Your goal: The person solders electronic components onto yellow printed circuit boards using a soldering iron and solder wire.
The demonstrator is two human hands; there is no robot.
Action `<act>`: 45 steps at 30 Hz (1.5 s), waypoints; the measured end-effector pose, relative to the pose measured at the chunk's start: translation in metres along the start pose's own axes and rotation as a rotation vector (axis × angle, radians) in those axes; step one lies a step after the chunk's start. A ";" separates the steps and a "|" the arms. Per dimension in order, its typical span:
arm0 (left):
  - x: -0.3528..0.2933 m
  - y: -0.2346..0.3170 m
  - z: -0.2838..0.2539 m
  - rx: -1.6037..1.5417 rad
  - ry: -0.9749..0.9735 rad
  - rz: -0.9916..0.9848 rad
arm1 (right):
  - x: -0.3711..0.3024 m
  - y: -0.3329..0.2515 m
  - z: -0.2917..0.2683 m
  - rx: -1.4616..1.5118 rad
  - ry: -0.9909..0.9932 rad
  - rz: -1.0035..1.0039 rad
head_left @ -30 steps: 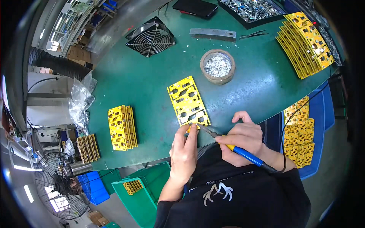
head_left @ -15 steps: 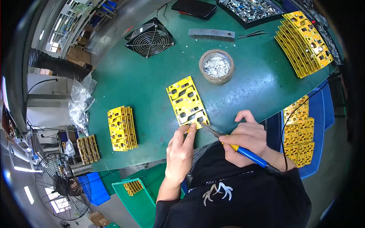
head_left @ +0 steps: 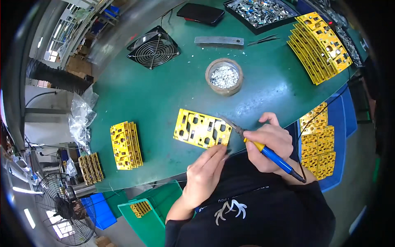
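resting on the table (head_left: 160,92), the yellow board (head_left: 200,131) is touched at its near right corner by close-set fingertips of the left hand (head_left: 204,175); whether pinched, cannot be told. the soldering iron (head_left: 276,159) is gripped by the right hand (head_left: 273,138), tip at the far right corner.

We saw that the yellow board (head_left: 201,131), which had run lengthwise away from the person, had swung round crosswise. We found the fingers of the left hand (head_left: 203,175) shifted to its lower right corner, and the soldering iron (head_left: 275,159) tip moved from beside them to its upper right corner.
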State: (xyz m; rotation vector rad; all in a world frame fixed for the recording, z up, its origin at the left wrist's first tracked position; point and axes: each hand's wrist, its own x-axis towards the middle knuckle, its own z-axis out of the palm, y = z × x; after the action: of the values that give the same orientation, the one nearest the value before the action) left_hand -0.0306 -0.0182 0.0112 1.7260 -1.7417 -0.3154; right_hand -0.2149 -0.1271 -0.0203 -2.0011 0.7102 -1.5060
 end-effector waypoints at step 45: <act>0.019 -0.028 -0.001 0.202 0.245 -0.088 | 0.007 0.000 0.023 0.060 -0.172 0.016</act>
State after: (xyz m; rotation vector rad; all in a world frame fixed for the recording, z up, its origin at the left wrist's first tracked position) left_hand -0.0058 -0.0391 0.0008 1.8993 -1.5659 0.0365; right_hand -0.1906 -0.1299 -0.0207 -2.0449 0.6022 -1.3115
